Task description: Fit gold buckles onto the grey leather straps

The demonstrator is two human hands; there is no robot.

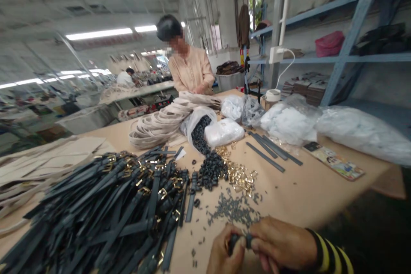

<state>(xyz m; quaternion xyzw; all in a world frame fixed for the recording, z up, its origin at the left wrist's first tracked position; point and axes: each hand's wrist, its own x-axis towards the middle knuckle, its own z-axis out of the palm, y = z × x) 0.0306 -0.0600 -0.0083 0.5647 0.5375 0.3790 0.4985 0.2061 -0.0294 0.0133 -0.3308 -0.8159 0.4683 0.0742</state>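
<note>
Pinching a small black piece (pixel 233 239), likely a strap loop, in my left hand (pixel 224 251) and right hand (pixel 284 239) just on my side of the scattered grey bits (pixel 236 209), I seem to be shaping it, which probably calls next for steady pressure.

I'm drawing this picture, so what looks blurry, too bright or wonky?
Head view: the ceiling lights glare white; head view: the far left of the room is smeary; head view: the blue shelf post leans; head view: the dark piece between the fingers is too soft to make out.
</note>
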